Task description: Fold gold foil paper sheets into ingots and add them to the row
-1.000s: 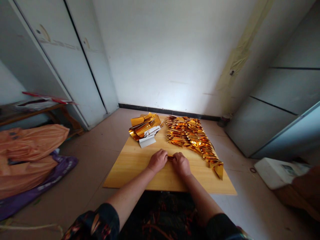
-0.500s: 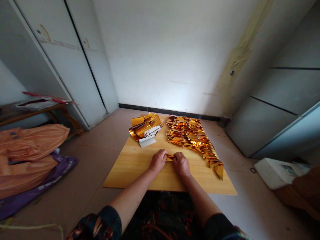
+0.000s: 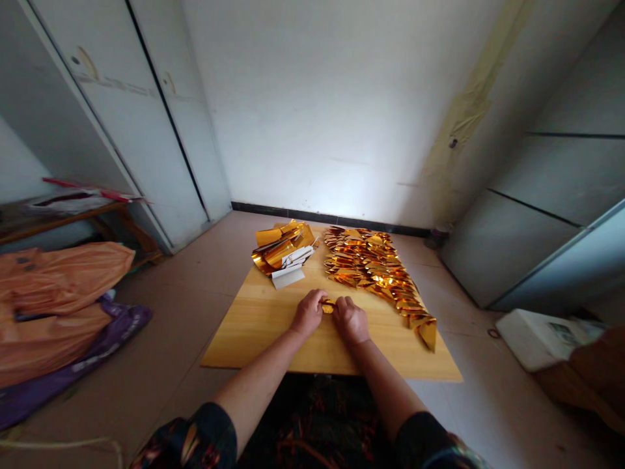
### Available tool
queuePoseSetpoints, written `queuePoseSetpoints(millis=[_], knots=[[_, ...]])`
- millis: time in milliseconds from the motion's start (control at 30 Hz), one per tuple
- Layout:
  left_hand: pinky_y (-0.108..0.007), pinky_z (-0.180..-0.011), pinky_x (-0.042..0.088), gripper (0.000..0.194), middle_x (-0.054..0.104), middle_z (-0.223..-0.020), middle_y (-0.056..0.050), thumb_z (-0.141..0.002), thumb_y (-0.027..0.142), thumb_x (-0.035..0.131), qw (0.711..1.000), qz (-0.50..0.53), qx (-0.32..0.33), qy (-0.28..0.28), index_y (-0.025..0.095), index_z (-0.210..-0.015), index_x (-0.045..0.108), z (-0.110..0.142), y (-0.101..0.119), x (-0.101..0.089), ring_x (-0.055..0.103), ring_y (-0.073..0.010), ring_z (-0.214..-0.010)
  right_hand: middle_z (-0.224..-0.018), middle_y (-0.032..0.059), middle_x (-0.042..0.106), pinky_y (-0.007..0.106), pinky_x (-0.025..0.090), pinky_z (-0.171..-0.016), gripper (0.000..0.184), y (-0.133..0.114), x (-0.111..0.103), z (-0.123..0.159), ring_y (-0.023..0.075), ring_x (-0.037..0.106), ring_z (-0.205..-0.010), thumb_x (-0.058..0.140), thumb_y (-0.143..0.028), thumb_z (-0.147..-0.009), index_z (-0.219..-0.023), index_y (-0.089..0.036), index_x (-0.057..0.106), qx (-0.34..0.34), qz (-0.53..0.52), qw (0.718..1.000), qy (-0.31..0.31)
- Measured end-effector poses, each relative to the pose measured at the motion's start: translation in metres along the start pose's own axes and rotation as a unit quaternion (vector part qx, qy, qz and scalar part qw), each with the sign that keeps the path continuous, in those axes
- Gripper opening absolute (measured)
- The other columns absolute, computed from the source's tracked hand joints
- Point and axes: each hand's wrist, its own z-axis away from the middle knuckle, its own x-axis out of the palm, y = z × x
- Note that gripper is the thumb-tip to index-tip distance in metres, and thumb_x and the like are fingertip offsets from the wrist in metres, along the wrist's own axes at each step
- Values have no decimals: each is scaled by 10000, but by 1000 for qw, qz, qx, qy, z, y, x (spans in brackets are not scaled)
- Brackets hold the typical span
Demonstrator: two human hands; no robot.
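Observation:
A small piece of folded gold foil paper [image 3: 328, 306] is held between my two hands, low over the wooden board. My left hand [image 3: 308, 312] pinches its left end, fingers curled. On the other end, the fingers of my right hand [image 3: 350, 319] are closed too. My fingers cover much of the piece. Beyond my left hand lies a loose pile of gold foil sheets [image 3: 288, 244], some with the white side [image 3: 289, 276] up. To the right, many folded gold foil pieces [image 3: 366, 257] are stacked in overlapping rows that trail toward the board's right edge.
The wooden board [image 3: 254, 339] sits low in front of me, above a tiled floor [image 3: 185, 306]. Orange and purple bags [image 3: 63, 299] lie at the left, near a wooden bench [image 3: 107, 212]. A white foam box [image 3: 532, 339] stands at the right. A wall [image 3: 312, 117] rises behind.
My right hand has shifted slightly left, closer to my left hand. Less of the gold foil piece's length shows between them, and its shape looks more bunched. The piles stay as they were.

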Motion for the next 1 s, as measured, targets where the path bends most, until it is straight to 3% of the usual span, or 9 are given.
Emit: queuePoseSetpoints(millis=[267,633,833,1000], knots=[[-268,-769,499,356,602,-844,-7,-690,-64,453,1000,6,-10,8,187,-907,583,-3,-1,-3,583,-131,-797,-809,20,611,232,225,-492,142,11,5,-1,97,535,-584,453,-179,-884,-819,-175,580,-27,-22,999,28],[-243,-706,518,373,629,-936,-15,-633,-23,539,995,58,-78,6,176,-938,620,-4,4,-9,586,-109,-732,-839,28,614,189,365,-589,127,14,-1,-3,119,572,-686,486,-146,-803,-842,-191,598,-19,-157,986,49],[-249,-695,521,338,648,-937,-17,-634,16,552,986,77,-140,37,171,-924,628,-9,-1,-8,600,-114,-706,-932,27,616,197,401,-594,196,21,-5,3,120,584,-678,526,-217,-772,-953,-213,600,-22,-204,978,44],[-244,-695,521,311,649,-949,-25,-646,39,565,984,89,-151,42,163,-925,623,-9,-4,-8,610,-113,-710,-836,22,620,217,418,-611,152,30,-3,4,123,568,-639,504,-284,-773,-853,-207,608,11,-287,957,47]])
